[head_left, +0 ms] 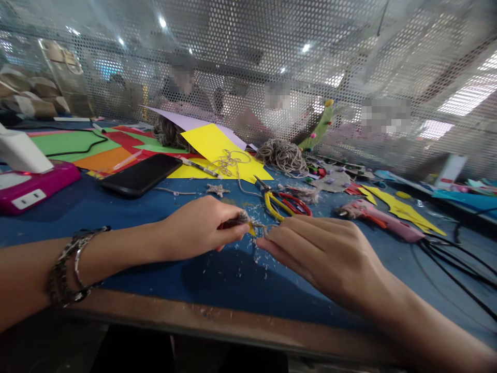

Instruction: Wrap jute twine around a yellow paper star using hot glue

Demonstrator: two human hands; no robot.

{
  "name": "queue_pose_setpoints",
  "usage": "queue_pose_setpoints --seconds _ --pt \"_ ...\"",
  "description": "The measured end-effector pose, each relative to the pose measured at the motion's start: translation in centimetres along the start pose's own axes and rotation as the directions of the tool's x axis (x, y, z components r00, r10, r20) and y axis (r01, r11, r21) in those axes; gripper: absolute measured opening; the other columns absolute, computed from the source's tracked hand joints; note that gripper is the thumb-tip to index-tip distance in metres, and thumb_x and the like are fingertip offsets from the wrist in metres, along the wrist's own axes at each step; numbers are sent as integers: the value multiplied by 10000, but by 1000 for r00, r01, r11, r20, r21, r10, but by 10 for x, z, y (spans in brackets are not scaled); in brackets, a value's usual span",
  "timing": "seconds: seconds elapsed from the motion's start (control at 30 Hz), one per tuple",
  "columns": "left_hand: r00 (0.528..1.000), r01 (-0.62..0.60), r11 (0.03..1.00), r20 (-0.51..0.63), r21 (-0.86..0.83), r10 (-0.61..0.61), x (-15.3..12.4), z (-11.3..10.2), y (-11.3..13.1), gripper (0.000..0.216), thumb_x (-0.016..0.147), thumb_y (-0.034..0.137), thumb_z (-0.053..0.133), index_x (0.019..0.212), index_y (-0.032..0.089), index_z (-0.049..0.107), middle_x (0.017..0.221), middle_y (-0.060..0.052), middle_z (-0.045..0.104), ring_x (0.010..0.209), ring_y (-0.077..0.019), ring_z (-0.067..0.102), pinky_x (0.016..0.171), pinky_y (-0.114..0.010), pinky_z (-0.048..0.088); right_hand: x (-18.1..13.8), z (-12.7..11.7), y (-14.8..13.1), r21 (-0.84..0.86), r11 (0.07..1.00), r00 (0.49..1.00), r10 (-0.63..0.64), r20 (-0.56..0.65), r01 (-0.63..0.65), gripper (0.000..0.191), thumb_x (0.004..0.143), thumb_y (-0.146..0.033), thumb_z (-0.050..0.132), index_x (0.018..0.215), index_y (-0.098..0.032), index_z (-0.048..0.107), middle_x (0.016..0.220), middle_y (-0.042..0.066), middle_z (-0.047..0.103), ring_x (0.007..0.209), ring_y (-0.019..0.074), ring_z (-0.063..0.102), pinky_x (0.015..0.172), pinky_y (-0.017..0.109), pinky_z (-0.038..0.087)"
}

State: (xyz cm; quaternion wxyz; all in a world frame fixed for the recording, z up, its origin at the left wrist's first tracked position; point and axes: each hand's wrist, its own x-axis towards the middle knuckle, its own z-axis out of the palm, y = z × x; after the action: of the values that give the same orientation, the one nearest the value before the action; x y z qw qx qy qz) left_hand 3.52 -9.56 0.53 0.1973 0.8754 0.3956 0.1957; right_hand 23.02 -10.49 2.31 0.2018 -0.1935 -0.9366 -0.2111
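Observation:
My left hand [205, 226] is closed in a pinch around a small yellow paper piece [252, 229] partly covered with grey yarn [243, 215]. Fingers hide most of that piece. To its right, my right hand [326, 251] has its fingertips pressed together on a thin grey yarn strand running from the piece. Just beyond the hands lies a pointed cutting tool [276, 204] with yellow and red handles; I cannot tell whether it is scissors or pliers. A small grey yarn-wrapped star [218, 190] rests past my left hand. Pale fibre scraps are scattered beneath the fingers.
A pink glue gun [388, 220] with black cables lies at right. A black phone [142, 175] and magenta power strip [39, 186] are at left. Behind are yellow paper [221, 150], a grey yarn heap [281, 155], a green cactus-like ornament [319, 127] and a perforated metal screen [248, 46].

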Motion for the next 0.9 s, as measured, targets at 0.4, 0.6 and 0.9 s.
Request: queue_pose_setpoints --seconds 0.4,0.6,0.9 --pt "961 -263 949 136 176 241 1 3 -4 248 859 294 397 715 170 555 572 2 573 549 -133 490 512 -217 299 4 4 12 484 866 988 63 142 -125 268 862 -224 397 599 -169 392 549 -45 400 494 52 347 488 171 280" --pt "932 -330 944 168 21 322 1 2 -3 260 878 286 384 754 154 571 581 9 589 560 -112 524 596 -203 350 5 11 16 655 711 957 90 277 -257 273 868 -237 381 605 -166 379 547 -57 343 508 50 314 496 165 270" --pt "956 -214 910 116 -355 270 1 -2 -6 207 868 236 396 764 132 542 541 41 498 483 -48 480 503 -116 365 4 13 18 755 529 919 153 364 -388 310 882 -330 332 624 -168 383 582 -44 349 543 63 320 511 185 287"
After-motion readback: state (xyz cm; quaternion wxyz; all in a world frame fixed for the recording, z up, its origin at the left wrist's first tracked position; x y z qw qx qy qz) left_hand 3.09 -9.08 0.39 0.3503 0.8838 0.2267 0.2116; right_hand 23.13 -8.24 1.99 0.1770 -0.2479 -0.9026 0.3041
